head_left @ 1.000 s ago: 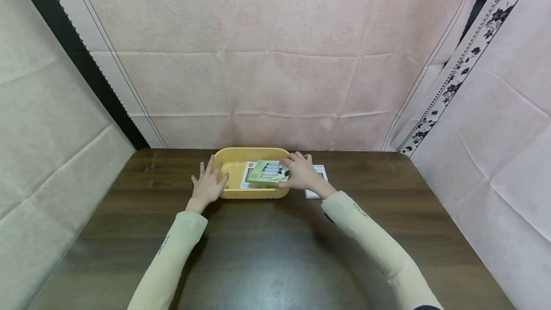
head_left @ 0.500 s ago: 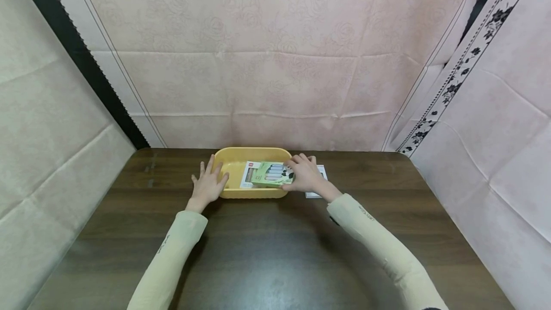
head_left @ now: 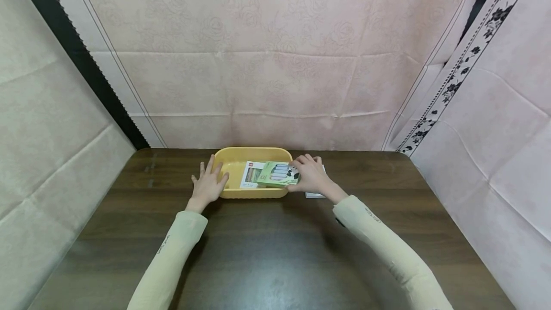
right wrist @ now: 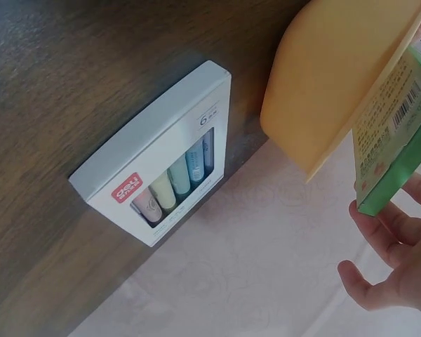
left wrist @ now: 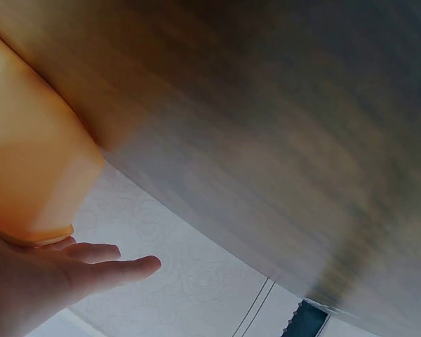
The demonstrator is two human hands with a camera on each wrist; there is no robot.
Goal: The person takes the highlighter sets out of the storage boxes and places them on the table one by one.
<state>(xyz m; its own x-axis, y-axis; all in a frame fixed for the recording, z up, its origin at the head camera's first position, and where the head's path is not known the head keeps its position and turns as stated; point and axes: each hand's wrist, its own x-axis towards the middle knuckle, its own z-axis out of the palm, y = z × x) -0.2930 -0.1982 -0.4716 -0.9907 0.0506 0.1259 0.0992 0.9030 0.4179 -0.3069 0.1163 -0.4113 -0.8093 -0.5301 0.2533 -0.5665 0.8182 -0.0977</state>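
My right hand (head_left: 311, 174) grips the right end of a green panda-printed marker box (head_left: 275, 174), fingers at the far edge and thumb at the near one. This box overlaps the right wall of a yellow plastic basket (head_left: 254, 194); the right wrist view shows its barcoded underside (right wrist: 389, 116) tilted above the rim. Inside the basket lies a white windowed box (head_left: 249, 177), partly hidden by the green one. With fingers spread, my left hand (head_left: 206, 184) rests at the basket's left rim. The left wrist view has this hand (left wrist: 56, 277) against the basket wall (left wrist: 35, 133).
A white deli box of pastel highlighters (right wrist: 149, 172) lies on the brown wooden table (head_left: 258, 252), just right of the basket and mostly behind my right hand in the head view. Pale patterned cloth (head_left: 267, 85) hangs behind the table's far edge.
My right hand has moved right, carrying the green marker box from over the basket's middle toward its right rim, uncovering more of the white box. My left hand has stayed in place.
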